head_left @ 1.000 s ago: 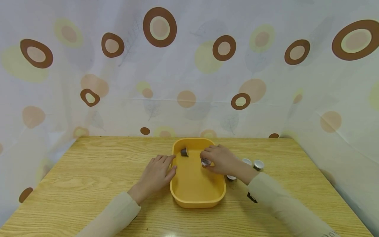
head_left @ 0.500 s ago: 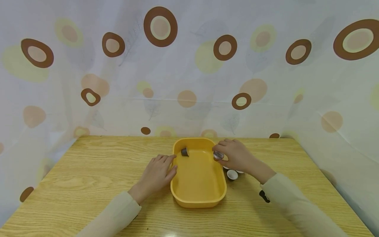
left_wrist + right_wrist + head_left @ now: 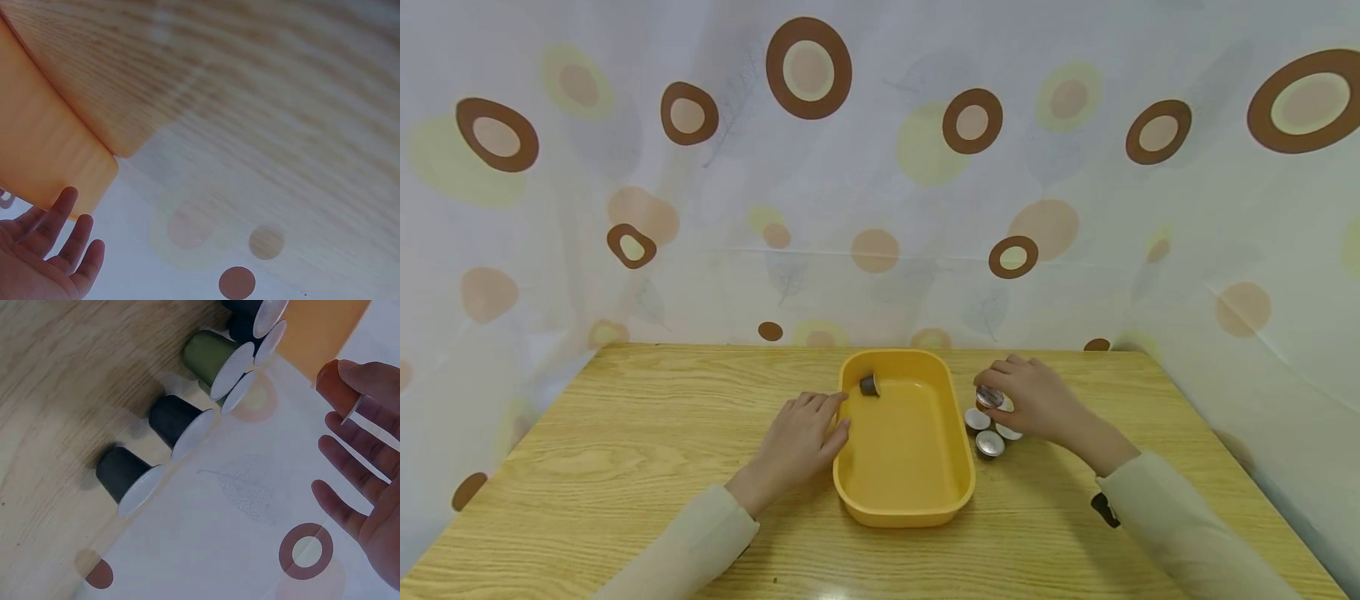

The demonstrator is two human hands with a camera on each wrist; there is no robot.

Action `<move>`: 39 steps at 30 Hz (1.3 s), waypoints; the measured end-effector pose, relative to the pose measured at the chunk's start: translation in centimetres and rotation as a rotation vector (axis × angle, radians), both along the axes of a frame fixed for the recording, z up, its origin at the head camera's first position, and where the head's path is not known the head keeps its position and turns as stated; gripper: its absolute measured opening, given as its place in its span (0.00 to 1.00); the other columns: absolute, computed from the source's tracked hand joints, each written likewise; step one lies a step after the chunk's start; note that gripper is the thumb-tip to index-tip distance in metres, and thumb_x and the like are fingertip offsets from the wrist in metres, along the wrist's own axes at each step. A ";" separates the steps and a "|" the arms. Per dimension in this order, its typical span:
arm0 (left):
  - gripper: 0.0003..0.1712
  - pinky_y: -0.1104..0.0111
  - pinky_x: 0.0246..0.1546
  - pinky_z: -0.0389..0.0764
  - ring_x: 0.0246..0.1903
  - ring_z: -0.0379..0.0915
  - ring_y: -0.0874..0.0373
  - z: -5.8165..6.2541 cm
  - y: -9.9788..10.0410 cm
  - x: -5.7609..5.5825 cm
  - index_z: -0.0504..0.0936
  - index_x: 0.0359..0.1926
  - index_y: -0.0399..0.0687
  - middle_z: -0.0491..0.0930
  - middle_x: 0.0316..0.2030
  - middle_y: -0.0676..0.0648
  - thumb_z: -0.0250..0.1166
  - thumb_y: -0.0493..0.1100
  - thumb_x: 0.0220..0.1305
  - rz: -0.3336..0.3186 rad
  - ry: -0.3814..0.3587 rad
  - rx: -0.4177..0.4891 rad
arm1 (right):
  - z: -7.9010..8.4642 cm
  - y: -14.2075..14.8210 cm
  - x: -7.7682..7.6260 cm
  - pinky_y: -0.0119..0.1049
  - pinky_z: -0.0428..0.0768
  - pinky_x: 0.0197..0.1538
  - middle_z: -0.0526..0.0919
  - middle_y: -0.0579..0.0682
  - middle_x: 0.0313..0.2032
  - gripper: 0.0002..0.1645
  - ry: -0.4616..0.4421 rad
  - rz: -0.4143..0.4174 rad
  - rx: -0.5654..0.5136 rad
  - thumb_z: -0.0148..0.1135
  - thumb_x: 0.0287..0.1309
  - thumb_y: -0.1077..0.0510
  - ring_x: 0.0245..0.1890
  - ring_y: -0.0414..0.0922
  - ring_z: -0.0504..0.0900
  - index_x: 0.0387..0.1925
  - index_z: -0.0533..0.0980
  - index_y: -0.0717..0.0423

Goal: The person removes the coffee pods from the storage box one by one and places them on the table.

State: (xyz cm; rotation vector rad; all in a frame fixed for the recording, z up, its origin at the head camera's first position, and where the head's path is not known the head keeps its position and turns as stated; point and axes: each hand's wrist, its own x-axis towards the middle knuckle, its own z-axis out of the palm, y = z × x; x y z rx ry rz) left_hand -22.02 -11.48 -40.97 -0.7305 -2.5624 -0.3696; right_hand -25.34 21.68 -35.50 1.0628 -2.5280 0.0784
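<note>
A yellow plastic tray stands on the table, with one dark coffee capsule lying on its side near the far left corner. My left hand is at the tray's left rim, fingers loosely extended; the left wrist view shows the fingers close to the orange-yellow tray wall. Right of the tray, my right hand pinches an orange-brown coffee capsule between thumb and fingers, its silvery lid facing up. Beneath and beside that hand, several capsules stand lid-up on the table.
In the right wrist view a green capsule and black capsules stand in a loose row on the wood table. A patterned curtain hangs behind the table and along its sides.
My right hand has moved right, from over the tray to above the capsules on the table, still pinching the capsule. The left hand stays at the rim.
</note>
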 end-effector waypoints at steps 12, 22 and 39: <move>0.23 0.58 0.47 0.74 0.47 0.73 0.51 0.0 0.0 0.0 0.73 0.56 0.46 0.80 0.44 0.48 0.49 0.52 0.66 0.018 -0.036 -0.018 | -1.5 2.1 1.1 0.38 0.71 0.29 0.80 0.43 0.32 0.19 -0.021 -0.074 0.015 0.71 0.41 0.51 0.32 0.43 0.76 0.37 0.79 0.51; 0.23 0.57 0.46 0.74 0.47 0.73 0.51 0.0 0.0 0.0 0.73 0.56 0.45 0.80 0.44 0.48 0.50 0.51 0.66 0.006 -0.027 -0.007 | -2.5 3.6 1.9 0.42 0.75 0.31 0.81 0.45 0.33 0.20 -0.018 -0.114 0.010 0.73 0.37 0.53 0.34 0.45 0.77 0.37 0.79 0.51; 0.22 0.58 0.46 0.74 0.46 0.73 0.51 -0.1 0.0 -0.1 0.73 0.55 0.45 0.80 0.43 0.48 0.53 0.50 0.64 0.002 -0.020 0.007 | -3.1 5.3 2.4 0.43 0.75 0.31 0.81 0.46 0.34 0.23 -0.006 -0.139 0.018 0.74 0.34 0.54 0.33 0.45 0.77 0.39 0.78 0.51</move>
